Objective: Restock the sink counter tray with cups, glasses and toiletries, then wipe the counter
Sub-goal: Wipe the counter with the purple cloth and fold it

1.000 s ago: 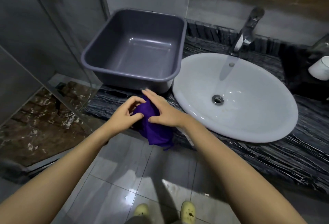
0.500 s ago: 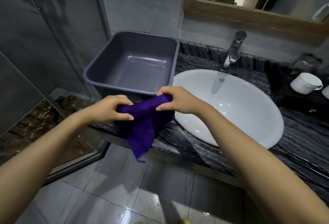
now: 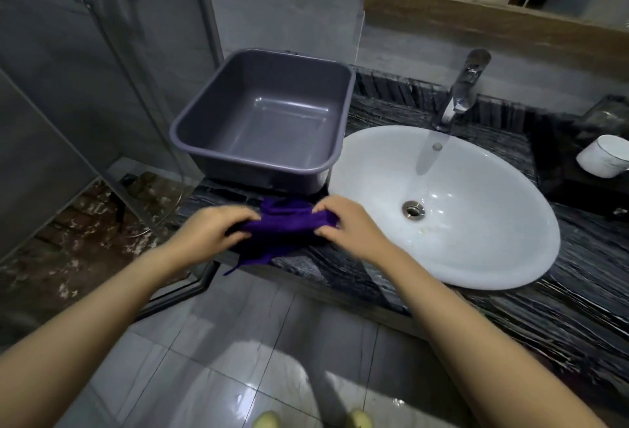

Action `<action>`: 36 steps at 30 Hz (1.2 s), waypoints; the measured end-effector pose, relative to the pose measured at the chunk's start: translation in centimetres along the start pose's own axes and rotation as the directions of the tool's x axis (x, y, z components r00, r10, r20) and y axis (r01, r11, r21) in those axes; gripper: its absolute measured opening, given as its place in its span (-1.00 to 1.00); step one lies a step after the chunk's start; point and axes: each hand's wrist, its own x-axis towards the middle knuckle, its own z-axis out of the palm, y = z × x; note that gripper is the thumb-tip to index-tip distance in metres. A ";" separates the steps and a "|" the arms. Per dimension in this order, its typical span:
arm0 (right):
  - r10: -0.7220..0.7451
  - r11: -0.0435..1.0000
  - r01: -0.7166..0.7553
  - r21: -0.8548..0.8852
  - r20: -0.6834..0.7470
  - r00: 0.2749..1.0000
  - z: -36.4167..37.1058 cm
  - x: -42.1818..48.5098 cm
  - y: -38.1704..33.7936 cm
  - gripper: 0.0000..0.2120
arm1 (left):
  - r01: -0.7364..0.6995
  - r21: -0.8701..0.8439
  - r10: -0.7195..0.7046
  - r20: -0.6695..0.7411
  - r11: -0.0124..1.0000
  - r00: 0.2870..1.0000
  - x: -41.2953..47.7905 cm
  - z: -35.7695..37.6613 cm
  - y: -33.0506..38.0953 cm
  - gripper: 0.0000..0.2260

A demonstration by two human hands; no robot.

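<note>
Here we hold the purple cloth (image 3: 284,228) at the surface's (image 3: 340,267) front edge, between grey tub (image 3: 265,121) and white basin (image 3: 476,223). Our left hand (image 3: 218,230) pinches its left end, right hand (image 3: 347,227) its right end, fingers clamped; one corner hangs over the edge.

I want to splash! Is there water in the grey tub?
No, the grey tub is empty; its bare bottom shows.

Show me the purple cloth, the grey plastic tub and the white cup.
Purple cloth (image 3: 284,228): head view, bunched middle between the hands.
Grey plastic tub (image 3: 262,165): head view, near wall.
White cup (image 3: 600,160): head view, outer side.
</note>
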 end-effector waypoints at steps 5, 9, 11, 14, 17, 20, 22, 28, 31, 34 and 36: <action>0.182 0.977 -0.199 0.076 0.187 0.965 3.5 -2.9 1.3 -0.69 | 0.230 -0.191 -0.200 0.164 0.954 0.966 -2.8 3.6 -0.9 -0.73; 0.306 0.825 -0.424 0.374 0.336 0.891 2.1 -2.6 1.0 -0.71 | 0.445 -0.490 -0.348 0.280 0.750 0.895 -2.2 2.5 -1.5 -0.79; 0.281 0.767 -0.466 0.441 0.422 0.862 0.9 -2.2 0.5 -0.77 | 0.443 -0.572 -0.304 0.326 0.690 0.895 -1.7 1.2 -1.2 -0.87; 0.260 0.789 -0.466 0.401 0.468 0.844 -0.2 -2.3 -0.4 -0.87 | 0.419 -0.603 -0.209 0.388 0.679 0.898 -1.8 -0.5 -0.3 -0.87; 0.231 0.851 -0.417 0.320 0.484 0.844 0.3 -2.7 -0.6 -0.80 | 0.406 -0.588 -0.131 0.453 0.699 0.882 -2.6 -1.1 0.2 -0.88; 0.248 0.817 -0.406 0.410 0.385 0.889 -0.1 -1.8 -0.7 -0.73 | 0.419 -0.623 -0.168 0.422 0.661 0.891 -2.4 -1.5 0.3 -0.87; 0.310 0.739 -0.419 0.527 0.286 0.907 -0.6 -0.6 -0.7 -0.72 | 0.435 -0.631 -0.257 0.357 0.643 0.898 -1.5 -1.4 -0.1 -0.87; 0.568 0.734 -0.510 0.448 0.007 0.823 2.5 3.0 1.3 -0.60 | 0.479 -0.799 -0.578 0.210 0.364 0.789 2.0 2.3 -2.1 -0.67; 0.542 0.829 -0.517 0.213 -0.077 0.837 3.4 1.6 0.8 -0.48 | 0.491 -0.751 -0.665 0.093 0.441 0.741 1.4 4.0 -2.3 -0.51; 0.415 0.908 -0.419 0.013 -0.167 0.894 4.6 -1.8 -0.5 -0.51 | 0.516 -0.476 -0.635 -0.124 0.712 0.762 -1.5 4.7 -1.4 -0.48; 0.275 0.937 -0.298 -0.181 -0.144 0.951 5.6 -3.6 -1.0 -0.54 | 0.476 -0.282 -0.533 -0.174 0.833 0.828 -3.7 5.4 0.0 -0.47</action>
